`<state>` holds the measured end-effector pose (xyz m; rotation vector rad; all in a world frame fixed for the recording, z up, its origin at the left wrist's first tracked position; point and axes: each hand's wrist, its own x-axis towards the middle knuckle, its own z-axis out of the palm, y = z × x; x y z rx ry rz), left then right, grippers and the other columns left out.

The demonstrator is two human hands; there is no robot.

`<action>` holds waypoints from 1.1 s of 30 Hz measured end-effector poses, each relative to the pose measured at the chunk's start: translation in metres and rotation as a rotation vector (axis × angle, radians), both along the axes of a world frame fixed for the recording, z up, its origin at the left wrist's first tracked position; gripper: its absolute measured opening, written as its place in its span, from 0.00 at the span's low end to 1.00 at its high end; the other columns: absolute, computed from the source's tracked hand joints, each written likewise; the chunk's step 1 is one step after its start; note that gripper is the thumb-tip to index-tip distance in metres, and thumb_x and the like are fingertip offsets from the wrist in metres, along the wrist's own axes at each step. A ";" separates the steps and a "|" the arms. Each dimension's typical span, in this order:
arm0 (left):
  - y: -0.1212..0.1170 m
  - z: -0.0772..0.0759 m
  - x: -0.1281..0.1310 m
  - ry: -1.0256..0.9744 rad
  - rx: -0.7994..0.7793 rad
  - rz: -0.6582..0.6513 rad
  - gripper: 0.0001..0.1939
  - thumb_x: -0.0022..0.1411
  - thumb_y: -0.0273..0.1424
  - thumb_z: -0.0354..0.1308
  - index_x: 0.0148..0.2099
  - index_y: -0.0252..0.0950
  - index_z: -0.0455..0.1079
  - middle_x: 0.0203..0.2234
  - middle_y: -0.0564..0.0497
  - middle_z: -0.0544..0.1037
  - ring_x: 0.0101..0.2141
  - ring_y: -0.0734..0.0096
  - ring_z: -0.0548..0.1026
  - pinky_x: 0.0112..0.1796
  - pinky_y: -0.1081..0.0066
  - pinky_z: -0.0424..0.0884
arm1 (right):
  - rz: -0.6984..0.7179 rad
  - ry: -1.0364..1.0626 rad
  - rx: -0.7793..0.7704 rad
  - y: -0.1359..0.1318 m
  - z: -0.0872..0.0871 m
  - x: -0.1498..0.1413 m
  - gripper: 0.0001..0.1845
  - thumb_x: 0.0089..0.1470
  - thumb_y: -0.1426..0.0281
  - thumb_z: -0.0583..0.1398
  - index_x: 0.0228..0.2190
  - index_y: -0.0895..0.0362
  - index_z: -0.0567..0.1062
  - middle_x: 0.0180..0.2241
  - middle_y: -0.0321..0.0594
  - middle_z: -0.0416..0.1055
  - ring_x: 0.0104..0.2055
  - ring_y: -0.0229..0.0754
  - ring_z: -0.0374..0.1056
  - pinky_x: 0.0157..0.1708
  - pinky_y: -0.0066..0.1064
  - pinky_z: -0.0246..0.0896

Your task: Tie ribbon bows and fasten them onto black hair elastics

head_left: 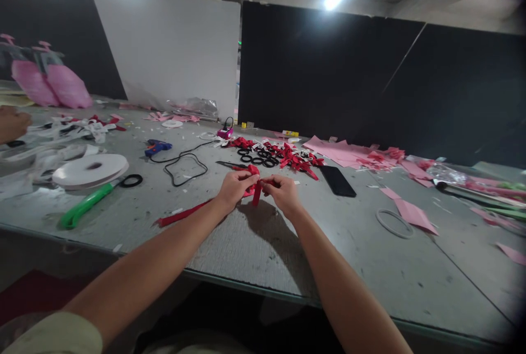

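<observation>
My left hand (pixel 234 185) and my right hand (pixel 282 192) meet over the middle of the grey table (pixel 255 244), both pinched on a red ribbon (pixel 255 187) that is folded into loops between the fingertips. One end of it hangs down toward the table; a long red strip (pixel 181 215) trails off to the left along the surface. Just beyond my hands lies a heap of finished red bows (pixel 293 158) mixed with black hair rings (pixel 257 156).
A black phone (pixel 337 181) lies right of the bows. On the left are a white tape roll (pixel 90 170), a green-handled tool (pixel 84 206) and a blue glue gun (pixel 156 147) with black cable. Pink paper (pixel 349 152) and a white ring (pixel 395 223) lie at right. Another person's hand (pixel 12 123) is at far left.
</observation>
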<state>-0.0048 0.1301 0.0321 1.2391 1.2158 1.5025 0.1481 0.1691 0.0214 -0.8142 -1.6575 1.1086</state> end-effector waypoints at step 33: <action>-0.003 0.001 -0.006 0.589 0.254 -0.148 0.13 0.62 0.36 0.50 0.33 0.33 0.72 0.26 0.50 0.73 0.30 0.67 0.68 0.33 0.70 0.62 | -0.001 -0.092 0.101 0.003 0.000 0.004 0.18 0.46 0.57 0.66 0.32 0.60 0.77 0.23 0.38 0.71 0.23 0.36 0.63 0.23 0.28 0.60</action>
